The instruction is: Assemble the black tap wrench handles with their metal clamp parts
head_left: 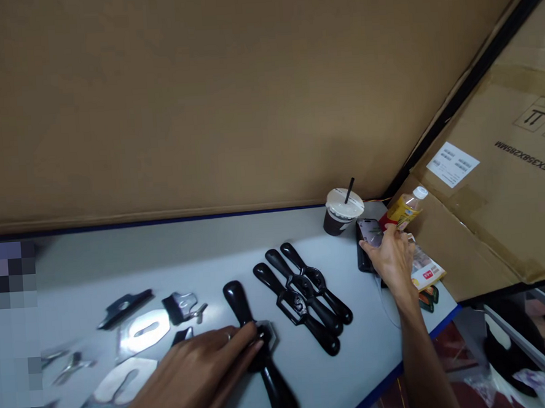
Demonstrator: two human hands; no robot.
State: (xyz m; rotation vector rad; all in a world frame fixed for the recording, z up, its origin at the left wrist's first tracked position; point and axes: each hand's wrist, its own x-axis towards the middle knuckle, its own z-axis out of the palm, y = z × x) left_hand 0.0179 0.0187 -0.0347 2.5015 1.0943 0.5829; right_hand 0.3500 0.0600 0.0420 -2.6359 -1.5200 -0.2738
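Down at the front, my left hand (202, 365) is closed on the middle of a black spokeshave (236, 298), its fingers pressed together over the metal part. To its right lie three more black spokeshaves (306, 300), side by side and slanted. At the far right, my right hand (392, 255) is closed around a phone (370, 230), thumb at its left edge. A dark flat case or block (363, 261) lies beneath the phone. Left of my left hand are flat slotted blades (157, 327), black caps (126, 308) and small wing-shaped screws (74, 364).
A lidded cup with a black straw (342, 209) stands at the table's back edge. Beside my right hand are a drink bottle (404, 208), a printed packet (428, 271) and a thin cable. Cardboard (202, 110) walls the back; a cardboard box (507, 196) stands right.
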